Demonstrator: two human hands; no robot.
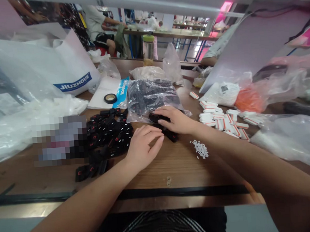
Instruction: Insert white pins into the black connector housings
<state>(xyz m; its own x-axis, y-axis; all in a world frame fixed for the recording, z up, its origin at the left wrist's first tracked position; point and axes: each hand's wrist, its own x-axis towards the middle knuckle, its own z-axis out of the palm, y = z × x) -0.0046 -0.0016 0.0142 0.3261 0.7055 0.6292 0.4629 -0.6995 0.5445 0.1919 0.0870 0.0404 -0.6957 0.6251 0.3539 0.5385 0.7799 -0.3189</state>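
Note:
My left hand [144, 147] is over the wooden tabletop, its fingers stretched to the right and the thumb apart from them. Nothing shows between them. Its fingertips are close to a few black plastic parts [172, 136], one with a red mark. My right hand [174, 119] curls its fingers and thumb around a black plastic part [155, 118], partly hidden by the hand, in front of a clear bag [153, 95] filled with more black parts. A heap of black plastic parts [110, 131] with small red marks lies left of my left hand.
Right of my right forearm lie a small pile of tiny white pieces [201, 149] and several white blocks with orange stripes [219, 120]. Black tape [110, 98] rests on papers [102, 89]. A large white bag [68, 62] and plastic bags [291, 138] flank the table. A bottle [148, 49] stands behind.

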